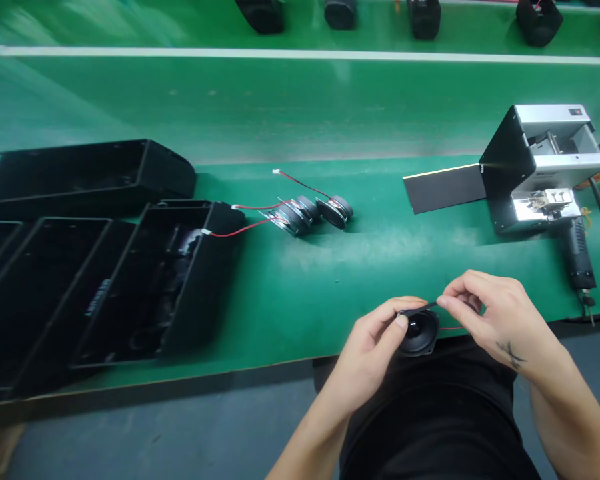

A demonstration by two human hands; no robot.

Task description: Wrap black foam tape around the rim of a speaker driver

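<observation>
Left hand on round, matte speaker

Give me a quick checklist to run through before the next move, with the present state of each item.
1. Speaker held: ok, the left hand grips it at the rim.
2. Dark strip held: ok, the right hand pinches one end.
3. Whole strip lying along the rim: not ok, one end reaches past the rim to the right fingers.
4. Free end of the red wire: cannot tell, it runs out of sight by the right hand.
5. Other speakers away from the hands: ok, grouped farther back on the green bench.
</observation>
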